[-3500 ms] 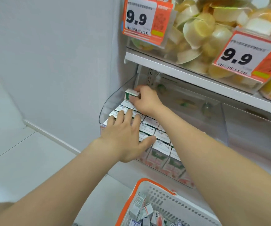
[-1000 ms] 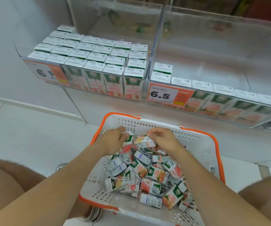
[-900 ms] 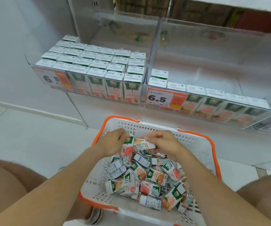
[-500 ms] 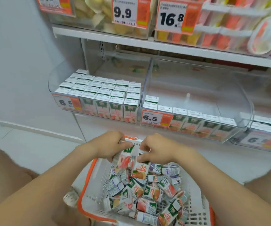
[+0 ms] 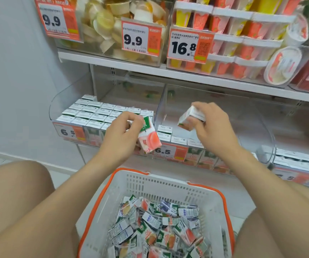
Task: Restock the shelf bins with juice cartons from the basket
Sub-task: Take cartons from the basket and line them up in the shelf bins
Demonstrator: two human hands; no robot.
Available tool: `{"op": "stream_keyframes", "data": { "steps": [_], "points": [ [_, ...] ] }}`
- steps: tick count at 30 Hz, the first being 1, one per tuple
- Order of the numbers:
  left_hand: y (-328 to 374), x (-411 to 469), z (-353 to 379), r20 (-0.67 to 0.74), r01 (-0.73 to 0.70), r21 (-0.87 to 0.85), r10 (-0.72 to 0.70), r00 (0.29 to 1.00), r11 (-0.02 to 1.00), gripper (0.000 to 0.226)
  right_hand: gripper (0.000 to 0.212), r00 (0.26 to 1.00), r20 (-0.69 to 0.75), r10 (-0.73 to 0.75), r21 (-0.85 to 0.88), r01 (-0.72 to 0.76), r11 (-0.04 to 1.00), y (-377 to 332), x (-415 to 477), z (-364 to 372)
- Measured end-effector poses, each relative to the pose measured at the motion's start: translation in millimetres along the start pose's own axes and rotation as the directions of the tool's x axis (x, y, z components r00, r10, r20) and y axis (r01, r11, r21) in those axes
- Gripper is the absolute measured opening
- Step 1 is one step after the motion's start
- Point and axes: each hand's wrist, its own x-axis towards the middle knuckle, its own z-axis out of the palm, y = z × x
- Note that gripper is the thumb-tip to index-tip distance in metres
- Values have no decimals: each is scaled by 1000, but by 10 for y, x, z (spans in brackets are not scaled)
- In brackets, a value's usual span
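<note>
Juice carton (image 5: 149, 139), peach-printed face outward, pinched upright near its top by the fingers of the left hand (image 5: 120, 138); a second carton (image 5: 192, 116), tilted with its white end showing, gripped in the curled fingers of the right hand (image 5: 213, 131). Both are held in the air in front of the shelf bins, above the basket (image 5: 168, 185). Such cartons are judged light and fairly stiff, with a smooth coated skin that dents if squeezed, so the firmest hold is across two opposite flat sides near the top. Loose cartons (image 5: 155, 226) lie jumbled in the basket below. The left bin (image 5: 94, 114) is packed in rows; the middle bin (image 5: 252, 127), behind the 6.5 price tag (image 5: 165, 151), shows only a front row and much bare floor, and is the likely destination.
</note>
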Motion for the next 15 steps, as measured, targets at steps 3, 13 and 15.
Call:
{"op": "stream_keyframes", "data": {
  "steps": [3,13,15],
  "points": [
    [57,83,102,11,51,-93,-50,999,994,19,36,993,115,34,-53,-28,998,18,43,191],
    [9,183,142,93,135,-172,-121,988,976,30,35,851,506,140,-41,-138,990,-10,184,293],
    [-3,189,118,100,176,-199,-158,982,964,34,40,895,425,136,-31,-136,990,-68,138,286]
  ]
}}
